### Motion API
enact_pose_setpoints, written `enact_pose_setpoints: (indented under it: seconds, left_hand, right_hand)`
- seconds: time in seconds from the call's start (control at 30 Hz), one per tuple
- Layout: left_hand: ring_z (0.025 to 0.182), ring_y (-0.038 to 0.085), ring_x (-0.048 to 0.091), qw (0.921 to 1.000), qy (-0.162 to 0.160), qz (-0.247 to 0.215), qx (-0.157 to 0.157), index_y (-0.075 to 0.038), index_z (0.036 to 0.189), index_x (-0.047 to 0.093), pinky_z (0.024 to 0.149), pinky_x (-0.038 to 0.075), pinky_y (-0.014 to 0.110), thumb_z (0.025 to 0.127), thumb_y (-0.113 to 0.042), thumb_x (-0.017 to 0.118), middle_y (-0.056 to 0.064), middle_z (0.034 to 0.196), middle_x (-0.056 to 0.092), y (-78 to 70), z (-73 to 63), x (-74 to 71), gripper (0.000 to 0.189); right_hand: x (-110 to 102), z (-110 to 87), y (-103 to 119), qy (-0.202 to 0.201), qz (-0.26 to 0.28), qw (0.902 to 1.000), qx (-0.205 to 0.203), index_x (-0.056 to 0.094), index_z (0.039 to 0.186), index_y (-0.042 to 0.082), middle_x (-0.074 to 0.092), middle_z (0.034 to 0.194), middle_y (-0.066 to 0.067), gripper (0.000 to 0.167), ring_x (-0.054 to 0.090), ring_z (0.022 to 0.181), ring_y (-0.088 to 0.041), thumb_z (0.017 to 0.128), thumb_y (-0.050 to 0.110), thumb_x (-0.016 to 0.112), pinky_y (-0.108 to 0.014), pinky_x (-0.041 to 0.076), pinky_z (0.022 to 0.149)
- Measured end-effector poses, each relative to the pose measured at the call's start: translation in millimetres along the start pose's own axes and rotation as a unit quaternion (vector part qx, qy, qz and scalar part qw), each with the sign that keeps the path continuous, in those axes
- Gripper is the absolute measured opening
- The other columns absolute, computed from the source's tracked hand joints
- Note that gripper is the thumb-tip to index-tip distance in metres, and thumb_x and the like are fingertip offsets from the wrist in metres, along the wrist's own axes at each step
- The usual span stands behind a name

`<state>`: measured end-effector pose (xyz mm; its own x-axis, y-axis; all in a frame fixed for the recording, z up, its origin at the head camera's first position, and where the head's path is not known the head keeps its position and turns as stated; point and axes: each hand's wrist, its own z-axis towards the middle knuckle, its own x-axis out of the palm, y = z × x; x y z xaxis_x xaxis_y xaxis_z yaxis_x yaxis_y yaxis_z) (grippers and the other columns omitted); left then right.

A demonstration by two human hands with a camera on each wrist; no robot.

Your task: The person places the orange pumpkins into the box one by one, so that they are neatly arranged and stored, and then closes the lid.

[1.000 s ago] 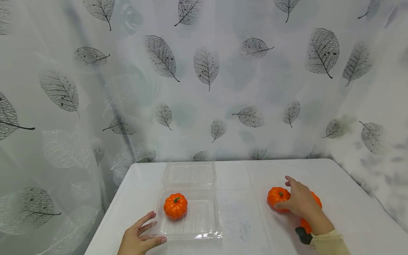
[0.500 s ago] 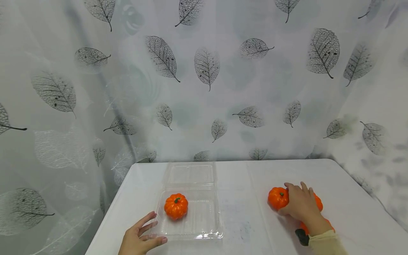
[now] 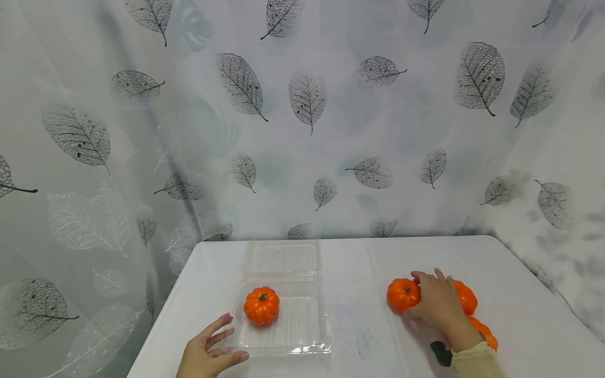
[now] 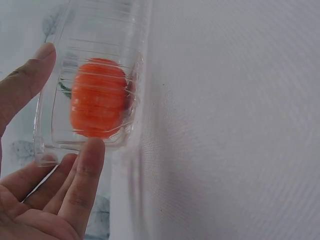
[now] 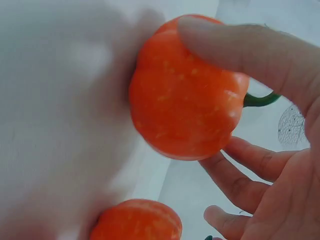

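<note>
Right hand (image 3: 437, 303) clamped, thumb and fingers, round orange pumpkin (image 3: 402, 295): no clear long axis, stem up, lying left of palm. Clear box (image 3: 301, 321) well farther left, nearer left hand (image 3: 204, 350), fingers spread at near-left corner.

clear rectangular plastic box (image 3: 301, 320): glossy, ridged; handheld orange round pumpkin (image 3: 403, 295): smooth, glossy; white flat tabletop (image 3: 359, 294): matt, finely textured
</note>
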<state>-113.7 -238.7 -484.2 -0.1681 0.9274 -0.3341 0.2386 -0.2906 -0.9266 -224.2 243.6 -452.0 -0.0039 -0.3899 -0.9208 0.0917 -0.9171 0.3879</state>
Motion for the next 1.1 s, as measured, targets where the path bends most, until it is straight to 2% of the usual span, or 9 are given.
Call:
enact_pose_setpoints:
  seconds: [0.27, 0.37, 0.5, 0.6, 0.7, 0.8, 0.9, 1.1]
  left_hand:
    - [0.124, 0.042, 0.058, 1.0, 0.001, 0.002, -0.005, -0.005, 0.146, 0.052, 0.087, 0.059, 0.044, 0.061, -0.031, 0.099, 0.019, 0.146, 0.053, 0.1, 0.6, 0.4, 0.101]
    - [0.124, 0.043, 0.058, 1.0, 0.002, 0.004, -0.002, -0.005, 0.146, 0.052, 0.086, 0.059, 0.045, 0.062, -0.032, 0.099, 0.019, 0.146, 0.053, -0.5, 0.6, 0.5, 0.1]
    - [0.125, 0.042, 0.058, 1.0, 0.003, 0.004, 0.0, -0.005, 0.146, 0.052, 0.087, 0.059, 0.044, 0.062, -0.032, 0.098, 0.019, 0.146, 0.053, 0.0, 1.2, 0.5, 0.1]
    - [0.125, 0.042, 0.058, 1.0, 0.002, 0.002, -0.003, -0.006, 0.146, 0.052, 0.087, 0.059, 0.044, 0.062, -0.032, 0.098, 0.018, 0.146, 0.053, 0.6, 1.5, 0.3, 0.1]
    - [0.125, 0.043, 0.057, 1.0, 0.006, 0.006, -0.001, -0.005, 0.147, 0.051, 0.086, 0.059, 0.045, 0.063, -0.032, 0.098, 0.02, 0.147, 0.052, 1.4, 2.2, 0.0, 0.1]
    - [0.125, 0.044, 0.057, 0.9999, 0.01, 0.01, 0.0, -0.004, 0.148, 0.05, 0.086, 0.059, 0.045, 0.064, -0.032, 0.098, 0.021, 0.147, 0.051, 1.9, 2.7, -0.5, 0.1]
    - [0.125, 0.044, 0.057, 0.9999, 0.012, 0.01, -0.002, -0.004, 0.148, 0.05, 0.086, 0.059, 0.045, 0.064, -0.032, 0.097, 0.021, 0.147, 0.051, 2.7, 3.0, -0.6, 0.1]
    - [0.125, 0.044, 0.057, 0.9999, 0.013, 0.008, 0.003, -0.003, 0.148, 0.049, 0.086, 0.059, 0.045, 0.065, -0.031, 0.097, 0.021, 0.147, 0.051, 4.1, 3.1, -0.6, 0.1]
  right_hand:
    - [-1, -1.1, 9, -0.008, 0.063, 0.9976, -0.027, 0.048, 0.14, -0.007, 0.061, 0.127, -0.024, 0.096, 0.021, 0.137, -0.061, 0.064, 0.03, 0.094, -0.074, 0.01, 0.113]
    - [-3, -0.7, 13, 0.003, 0.092, 0.9955, -0.02, 0.046, 0.142, -0.006, 0.059, 0.129, -0.025, 0.1, 0.018, 0.139, -0.06, 0.064, 0.033, 0.095, -0.075, 0.01, 0.112]
    - [-5, -2.1, 21, 0.031, 0.145, 0.9889, 0.006, 0.042, 0.148, -0.001, 0.055, 0.136, -0.023, 0.102, 0.027, 0.139, -0.054, 0.068, 0.033, 0.094, -0.076, 0.023, 0.108]
    - [-6, -4.2, 26, 0.048, 0.187, 0.9811, 0.015, 0.04, 0.15, 0.002, 0.051, 0.142, -0.022, 0.1, 0.036, 0.136, -0.048, 0.071, 0.032, 0.093, -0.075, 0.032, 0.104]
    - [-7, -5.6, 30, 0.059, 0.232, 0.9708, 0.009, 0.042, 0.15, 0.002, 0.048, 0.146, -0.022, 0.095, 0.038, 0.135, -0.047, 0.073, 0.03, 0.092, -0.073, 0.032, 0.106]
    - [-6, -6.3, 33, 0.071, 0.297, 0.9523, 0.002, 0.044, 0.148, 0.001, 0.047, 0.149, -0.022, 0.09, 0.04, 0.137, -0.046, 0.075, 0.025, 0.091, -0.065, 0.034, 0.111]
    - [-5, -6.8, 36, 0.086, 0.347, 0.934, 0.001, 0.045, 0.148, 0.001, 0.046, 0.149, -0.022, 0.088, 0.042, 0.137, -0.045, 0.075, 0.02, 0.091, -0.057, 0.042, 0.109]
    - [0, -7.2, 44, 0.102, 0.377, 0.9206, 0.012, 0.044, 0.149, 0.007, 0.042, 0.152, -0.019, 0.088, 0.042, 0.136, -0.045, 0.075, 0.017, 0.091, -0.054, 0.051, 0.1]
